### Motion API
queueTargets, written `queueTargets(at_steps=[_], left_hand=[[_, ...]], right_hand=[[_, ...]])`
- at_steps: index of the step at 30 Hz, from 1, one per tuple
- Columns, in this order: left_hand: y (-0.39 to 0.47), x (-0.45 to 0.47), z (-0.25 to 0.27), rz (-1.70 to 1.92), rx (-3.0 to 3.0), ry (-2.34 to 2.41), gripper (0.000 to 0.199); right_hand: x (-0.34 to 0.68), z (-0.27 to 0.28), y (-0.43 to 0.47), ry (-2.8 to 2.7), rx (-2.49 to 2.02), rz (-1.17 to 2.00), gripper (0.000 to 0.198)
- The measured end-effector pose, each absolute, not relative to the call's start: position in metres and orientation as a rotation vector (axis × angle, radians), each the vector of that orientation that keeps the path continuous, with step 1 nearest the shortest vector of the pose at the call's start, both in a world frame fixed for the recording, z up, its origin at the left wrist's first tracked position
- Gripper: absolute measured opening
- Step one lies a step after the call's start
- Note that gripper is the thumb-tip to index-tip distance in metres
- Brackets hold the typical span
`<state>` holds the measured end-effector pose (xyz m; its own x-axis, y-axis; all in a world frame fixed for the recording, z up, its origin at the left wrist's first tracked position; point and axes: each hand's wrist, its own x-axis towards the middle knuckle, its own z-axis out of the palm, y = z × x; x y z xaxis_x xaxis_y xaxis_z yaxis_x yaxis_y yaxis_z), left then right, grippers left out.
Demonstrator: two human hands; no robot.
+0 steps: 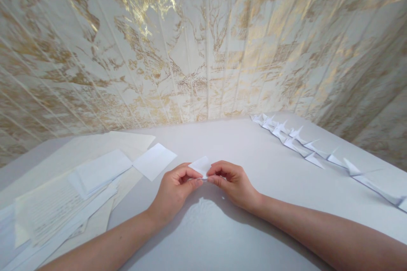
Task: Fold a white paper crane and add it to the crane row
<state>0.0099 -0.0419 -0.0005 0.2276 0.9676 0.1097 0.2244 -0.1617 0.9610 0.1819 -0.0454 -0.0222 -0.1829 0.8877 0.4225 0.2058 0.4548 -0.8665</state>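
Observation:
A small folded piece of white paper (201, 165) is held up over the middle of the table. My left hand (178, 184) pinches its lower left edge between thumb and fingers. At the lower right edge, my right hand (233, 184) grips it the same way, the two sets of fingertips almost meeting. The paper's upper part stands out between the hands as a pointed flap; its lower edge is partly hidden by my fingers. Left of my left hand lies a flat white paper square (155, 161) on the table.
Several folded paper cranes (288, 139) stand in rows along the table's right side. A stack of white paper (101, 171) and printed sheets (54, 207) cover the left. Behind the white table (216, 135) hangs a gold-patterned curtain (197, 51).

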Motion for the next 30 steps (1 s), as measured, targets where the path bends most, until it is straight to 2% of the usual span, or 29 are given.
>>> queueTargets(at_steps=[7, 11, 16, 30], left_hand=[[-0.035, 0.004, -0.001, 0.974, 2.204, 1.309, 0.008], [-0.035, 0.002, -0.007, 0.802, 2.458, 1.311, 0.007], [-0.033, 0.004, -0.01, 0.692, 2.508, 1.367, 0.006], [-0.028, 0.009, -0.011, 0.612, 2.427, 1.486, 0.012]], right_hand=[[0.186, -0.018, -0.046, -1.849, -1.144, 0.714, 0.01], [0.186, -0.017, -0.048, -2.073, -1.141, 0.618, 0.011], [0.185, -0.021, -0.047, -2.134, -1.197, 0.467, 0.01], [0.181, -0.021, -0.044, -2.068, -1.427, 0.451, 0.01]])
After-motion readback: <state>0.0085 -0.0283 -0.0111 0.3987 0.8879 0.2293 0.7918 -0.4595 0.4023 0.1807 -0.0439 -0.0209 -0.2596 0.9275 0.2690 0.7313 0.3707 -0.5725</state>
